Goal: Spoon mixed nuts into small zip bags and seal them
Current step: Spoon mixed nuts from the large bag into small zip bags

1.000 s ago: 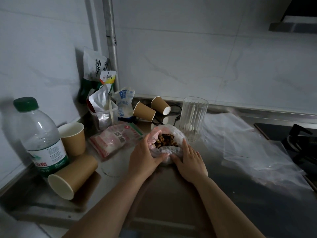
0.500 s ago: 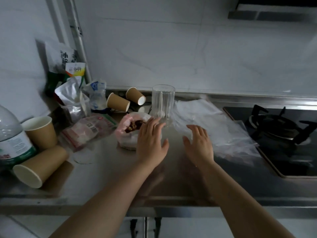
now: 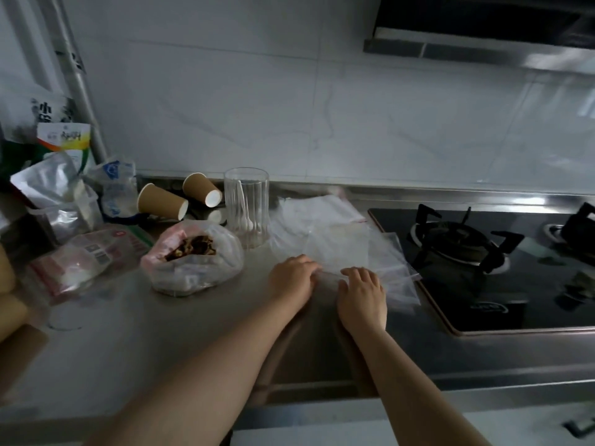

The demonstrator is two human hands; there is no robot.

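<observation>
An open plastic bag of mixed nuts (image 3: 193, 259) sits on the steel counter, left of centre. Behind it stands a clear glass (image 3: 246, 207) with white plastic spoons inside. Several clear zip bags (image 3: 338, 243) lie spread on the counter to the right of the glass. My left hand (image 3: 291, 278) and my right hand (image 3: 362, 292) are at the near edge of a small zip bag, fingers curled onto its edge. Whether they pinch it is hard to tell in the dim light.
Brown paper cups (image 3: 162, 201) lie tipped behind the nuts, and food packets (image 3: 61, 194) crowd the left corner. A red-trimmed pack of bags (image 3: 87, 259) lies left of the nuts. A black gas hob (image 3: 483, 262) fills the right side.
Both hands left the bag of nuts and moved right to the zip bags. The view has turned right, bringing the hob into sight.
</observation>
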